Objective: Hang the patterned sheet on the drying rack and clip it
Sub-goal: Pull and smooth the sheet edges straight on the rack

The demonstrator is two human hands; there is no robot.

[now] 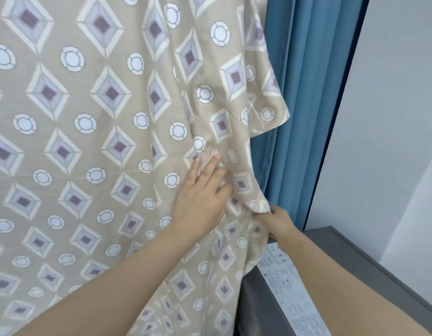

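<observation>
patterned sheet [88, 141], soft folded cotton

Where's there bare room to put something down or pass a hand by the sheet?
Set-down room: only a narrow strip of the grey top, between the right forearm and the white wall. A hand could pass right of the patterned sheet, along the blue curtain. It is crowded where the left hand presses and the right hand pinches it.

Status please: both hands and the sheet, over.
Left hand flat on the sheet, fingers straight. Right hand pinches its side edge. Sheet hangs spread, unclipped where visible. Nothing in the way.
</observation>
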